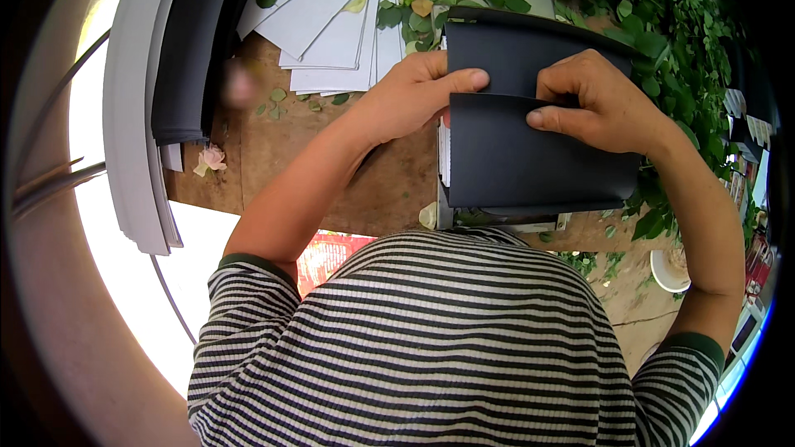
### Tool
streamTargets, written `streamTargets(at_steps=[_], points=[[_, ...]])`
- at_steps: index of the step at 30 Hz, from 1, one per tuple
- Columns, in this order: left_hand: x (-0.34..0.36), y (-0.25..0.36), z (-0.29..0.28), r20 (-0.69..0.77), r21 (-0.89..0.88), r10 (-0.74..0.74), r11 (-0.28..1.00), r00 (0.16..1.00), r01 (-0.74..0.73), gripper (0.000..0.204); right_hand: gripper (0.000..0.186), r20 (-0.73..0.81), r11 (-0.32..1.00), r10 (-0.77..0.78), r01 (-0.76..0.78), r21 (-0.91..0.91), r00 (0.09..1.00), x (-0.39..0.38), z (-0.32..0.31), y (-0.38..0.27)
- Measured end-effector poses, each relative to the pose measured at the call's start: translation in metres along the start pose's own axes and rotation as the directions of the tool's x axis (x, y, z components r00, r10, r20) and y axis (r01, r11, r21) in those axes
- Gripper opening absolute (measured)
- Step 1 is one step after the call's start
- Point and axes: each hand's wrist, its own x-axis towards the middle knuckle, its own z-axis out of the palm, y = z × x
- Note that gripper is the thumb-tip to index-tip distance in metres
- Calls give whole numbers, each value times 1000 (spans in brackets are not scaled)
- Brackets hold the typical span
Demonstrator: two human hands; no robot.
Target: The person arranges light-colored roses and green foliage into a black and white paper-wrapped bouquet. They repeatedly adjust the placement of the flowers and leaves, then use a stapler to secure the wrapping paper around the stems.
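A black card sheet point(530, 153) lies in front of me with its upper edge lifted, overlapping a second black panel point(493, 45) on the far side. I cannot tell whether the two are one folded piece. My left hand point(422, 91) grips the left side, thumb on top and fingers hidden beneath. My right hand point(592, 103) pinches the lifted edge of the near sheet, its thumb on the front face and its fingers curled behind. White sheet edges point(445, 153) show under the black card's left side.
White sheets point(319, 16) lie fanned on the brown wooden table point(373, 186). Bent black and white boards point(178, 74) stand at the left. Green leaves point(662, 25) spread over the back and right. A pale rose point(211, 159) lies at the left, and a white bucket point(669, 271) stands lower right.
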Motion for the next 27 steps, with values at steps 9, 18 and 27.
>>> streamTargets(at_steps=[9,18,27], points=[[0,1,-3,19,-3,-16,1000,1000,16,37,28,25,983,178,-179,48,984,0,-2,0],[-4,-5,11,5,89,193,977,981,-193,32,40,82,965,249,-254,63,965,7,-5,5],[-4,-1,22,-61,-123,66,990,996,-73,34,14,-238,500,-348,-36,-865,907,-1,18,18]])
